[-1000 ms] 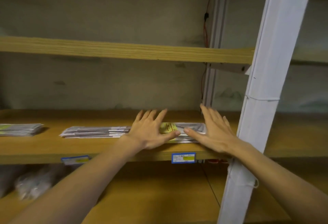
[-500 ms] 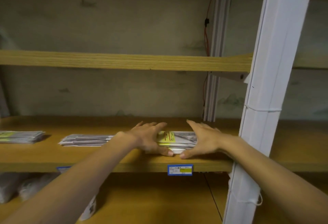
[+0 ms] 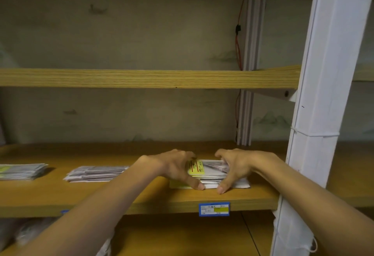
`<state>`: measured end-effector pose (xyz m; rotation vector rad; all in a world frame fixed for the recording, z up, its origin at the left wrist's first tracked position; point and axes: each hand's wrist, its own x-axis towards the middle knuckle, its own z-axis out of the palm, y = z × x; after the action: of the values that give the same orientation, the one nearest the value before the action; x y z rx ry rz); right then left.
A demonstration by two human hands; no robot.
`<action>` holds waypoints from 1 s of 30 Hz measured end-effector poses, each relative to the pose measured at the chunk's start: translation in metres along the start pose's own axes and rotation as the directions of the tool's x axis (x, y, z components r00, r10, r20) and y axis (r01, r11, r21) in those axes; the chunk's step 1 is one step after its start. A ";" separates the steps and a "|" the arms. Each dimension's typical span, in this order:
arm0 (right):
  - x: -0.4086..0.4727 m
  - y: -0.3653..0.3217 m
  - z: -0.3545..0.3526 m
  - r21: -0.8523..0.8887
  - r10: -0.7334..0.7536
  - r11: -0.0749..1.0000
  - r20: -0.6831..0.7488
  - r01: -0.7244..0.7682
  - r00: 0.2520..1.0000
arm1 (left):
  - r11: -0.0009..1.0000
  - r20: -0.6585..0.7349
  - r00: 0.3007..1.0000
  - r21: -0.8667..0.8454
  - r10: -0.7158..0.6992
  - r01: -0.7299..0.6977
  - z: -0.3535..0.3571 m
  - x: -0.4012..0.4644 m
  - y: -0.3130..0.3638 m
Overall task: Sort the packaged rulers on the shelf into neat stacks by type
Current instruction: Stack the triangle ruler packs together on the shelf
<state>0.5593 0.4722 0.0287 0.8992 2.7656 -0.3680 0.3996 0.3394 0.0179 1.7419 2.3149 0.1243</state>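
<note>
Rulers (image 3: 212,171), a stack of flat clear packets with a yellow label on top, sit near the front edge of the shelf (image 3: 141,199), directly above the blue price tag (image 3: 214,209). Left hand (image 3: 176,168) and right hand (image 3: 234,166) clasp the stack's two ends, fingers curled, thumbs at its front edge. Left of the price tag: a second stack (image 3: 97,173), then a third stack (image 3: 22,171). Right of the tag: a white post (image 3: 315,114).

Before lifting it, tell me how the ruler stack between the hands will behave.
The ruler stack will probably slide apart: its glossy packages already sit unevenly. It likely stays fairly flat, being layered flat packs. Both the left hand and right hand cup its ends, so squeezing inward should keep it together.
</note>
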 end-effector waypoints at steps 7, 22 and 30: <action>-0.005 0.001 0.004 0.031 -0.037 0.999 -0.033 0.038 0.999 | 1.000 -0.006 1.000 -0.029 -0.005 0.005 0.003 -0.003 0.002; -0.017 0.008 0.026 0.105 -0.091 0.986 -0.326 0.132 0.941 | 0.994 -0.175 0.984 -0.093 0.033 -0.050 0.007 -0.005 0.009; -0.014 0.010 0.050 0.098 -0.114 0.976 -0.524 0.193 0.844 | 0.899 -0.411 0.912 -0.405 -0.015 -0.168 0.027 -0.010 -0.001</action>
<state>0.5823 0.4574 -0.0165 0.9207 3.3619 -0.4125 0.4075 0.3276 -0.0071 1.6853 2.2301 1.0278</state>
